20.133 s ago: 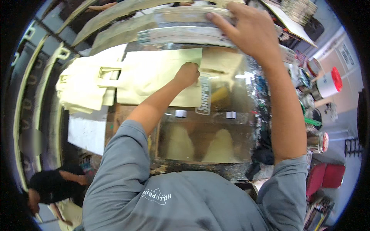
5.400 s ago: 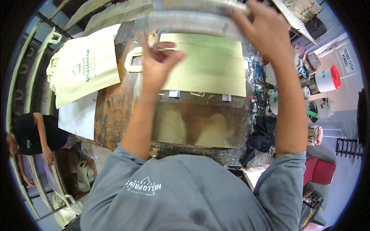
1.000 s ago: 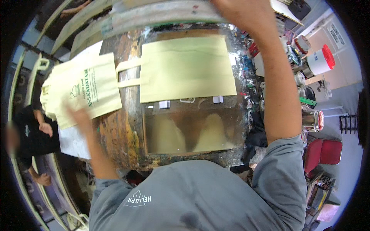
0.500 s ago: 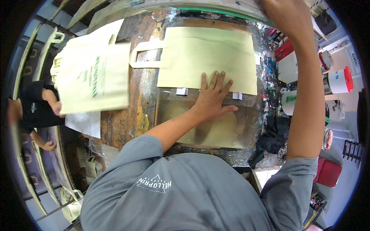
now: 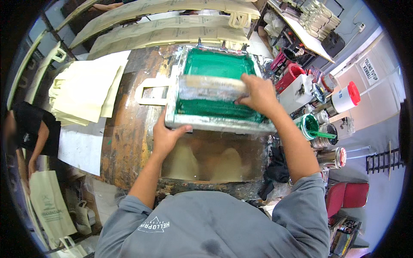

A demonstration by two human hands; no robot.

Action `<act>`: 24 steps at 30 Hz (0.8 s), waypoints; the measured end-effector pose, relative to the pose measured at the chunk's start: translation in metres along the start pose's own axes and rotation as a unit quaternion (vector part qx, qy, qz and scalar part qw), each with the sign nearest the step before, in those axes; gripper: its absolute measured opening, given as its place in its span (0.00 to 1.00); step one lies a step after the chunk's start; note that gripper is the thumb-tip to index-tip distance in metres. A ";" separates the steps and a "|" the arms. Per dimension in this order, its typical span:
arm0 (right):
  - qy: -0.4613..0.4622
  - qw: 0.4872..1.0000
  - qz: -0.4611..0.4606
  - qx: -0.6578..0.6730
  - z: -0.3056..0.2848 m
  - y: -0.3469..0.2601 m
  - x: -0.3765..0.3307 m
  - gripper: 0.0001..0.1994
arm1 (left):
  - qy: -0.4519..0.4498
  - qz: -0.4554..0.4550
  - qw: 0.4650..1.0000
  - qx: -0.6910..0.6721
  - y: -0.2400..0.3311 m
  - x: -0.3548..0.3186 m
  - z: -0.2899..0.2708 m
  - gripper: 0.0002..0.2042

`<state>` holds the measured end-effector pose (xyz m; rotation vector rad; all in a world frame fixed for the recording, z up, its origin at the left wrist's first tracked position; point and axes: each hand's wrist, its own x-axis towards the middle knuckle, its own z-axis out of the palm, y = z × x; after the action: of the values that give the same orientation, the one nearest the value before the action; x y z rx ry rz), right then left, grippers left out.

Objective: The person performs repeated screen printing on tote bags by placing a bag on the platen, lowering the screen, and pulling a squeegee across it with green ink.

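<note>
A screen-printing frame lies over a cream tote bag, most of which it hides. The bag's handle loop sticks out on the left. Green ink covers the mesh inside the frame. Across the mesh lies a wide squeegee, its blade edge smeared with ink. My right hand is closed round the squeegee's right end. With thumb and fingers, my left hand grips the frame's near left corner.
A stack of cream bags sits on the table's left. Beyond it, a co-worker stands near a printed bag. Ink tubs and cans line the right. Racks of printed bags stand behind.
The frame has come down over the bag. My left hand has left the bag for the frame; my right has come down to the squeegee. The co-worker's printed bag has moved off the stack.
</note>
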<state>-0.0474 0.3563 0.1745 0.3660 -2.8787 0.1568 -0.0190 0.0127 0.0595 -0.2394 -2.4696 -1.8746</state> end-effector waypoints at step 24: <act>0.109 0.983 0.066 -0.131 0.126 0.023 0.042 0.23 | 0.038 0.163 0.951 0.259 -0.061 -0.022 0.005 0.58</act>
<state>-0.1199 0.3518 0.0610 0.0997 -2.6596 -0.1497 -0.0059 -0.0003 -0.0029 -0.5010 -2.5621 -1.0484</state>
